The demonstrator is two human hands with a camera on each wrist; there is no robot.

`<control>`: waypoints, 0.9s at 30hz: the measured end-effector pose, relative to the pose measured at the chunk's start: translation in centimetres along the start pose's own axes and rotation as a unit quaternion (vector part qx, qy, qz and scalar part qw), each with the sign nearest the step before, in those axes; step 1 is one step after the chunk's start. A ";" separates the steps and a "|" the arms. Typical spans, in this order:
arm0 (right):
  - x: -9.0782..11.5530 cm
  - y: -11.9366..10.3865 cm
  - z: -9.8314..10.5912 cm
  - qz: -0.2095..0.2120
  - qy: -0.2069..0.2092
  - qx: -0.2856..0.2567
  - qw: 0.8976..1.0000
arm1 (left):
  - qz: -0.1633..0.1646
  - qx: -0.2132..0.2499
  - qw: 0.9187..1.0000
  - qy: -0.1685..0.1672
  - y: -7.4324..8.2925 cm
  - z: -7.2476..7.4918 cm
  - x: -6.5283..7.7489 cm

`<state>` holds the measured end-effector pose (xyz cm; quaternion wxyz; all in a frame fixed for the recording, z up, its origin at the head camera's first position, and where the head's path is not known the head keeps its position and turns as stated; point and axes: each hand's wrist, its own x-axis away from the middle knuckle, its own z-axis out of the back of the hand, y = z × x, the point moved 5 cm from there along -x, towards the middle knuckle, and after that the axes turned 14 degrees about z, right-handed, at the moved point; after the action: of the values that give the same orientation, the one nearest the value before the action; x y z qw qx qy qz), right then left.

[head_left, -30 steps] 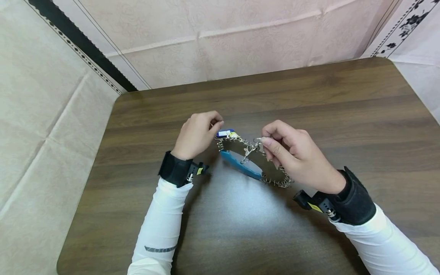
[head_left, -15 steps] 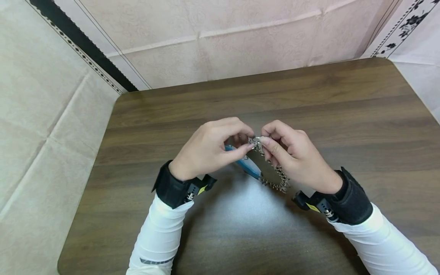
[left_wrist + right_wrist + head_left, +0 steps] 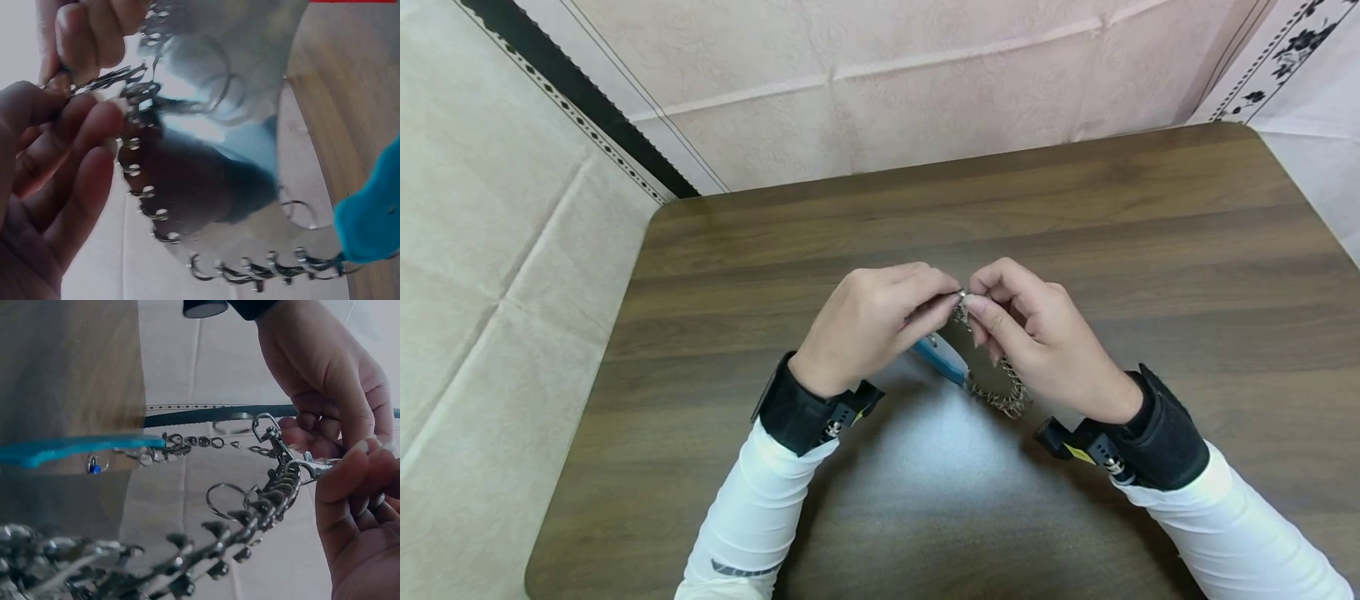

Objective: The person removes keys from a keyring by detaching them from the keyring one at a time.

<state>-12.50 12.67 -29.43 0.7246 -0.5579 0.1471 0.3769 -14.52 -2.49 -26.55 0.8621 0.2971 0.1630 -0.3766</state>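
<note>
Just above the middle of the wooden table (image 3: 1075, 217) hangs a loop of knobbed metal chain (image 3: 1000, 398), like a prong collar, with a blue strip (image 3: 942, 358) at its front. My right hand (image 3: 1041, 333) pinches a silver snap hook (image 3: 278, 445) on the chain between thumb and fingers. From the left, my left hand (image 3: 883, 321) brings thumb and fingertips together on the same fastening, almost touching the right hand. A loose metal ring (image 3: 226, 501) hangs from the chain. The left hand covers the chain's left part in the head view.
A glossy reflective sheet (image 3: 219, 75) fills much of the loop in the left wrist view. A small blue item (image 3: 95, 469) on a ring shows in the right wrist view. Pale cloth (image 3: 880, 92) hangs behind the table, with a dark band (image 3: 587, 104) at the left.
My left hand has moved right, from beside a blue labelled tag to the snap hook, and its fingertips have come together there. The right hand has kept its pinch, nearly in place.
</note>
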 end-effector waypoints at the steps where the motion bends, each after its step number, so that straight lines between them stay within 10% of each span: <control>1: 0.0 0.0 0.0 -0.002 0.004 -0.002 1.000 | -0.007 -0.007 1.000 0.010 0.0 -0.1 0.0; 15: -0.3 -0.1 1.2 -0.034 0.062 -0.010 0.997 | 0.004 -0.010 0.996 0.089 -0.4 0.8 -0.1; 27: 0.0 1.2 0.4 -0.092 -0.013 0.004 0.996 | 0.029 -0.001 0.994 0.107 -0.9 1.6 0.1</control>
<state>-13.44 13.14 -30.20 0.7606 -0.5609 0.0869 0.3151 -15.04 -3.98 -25.72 0.8507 0.3394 0.2458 -0.3172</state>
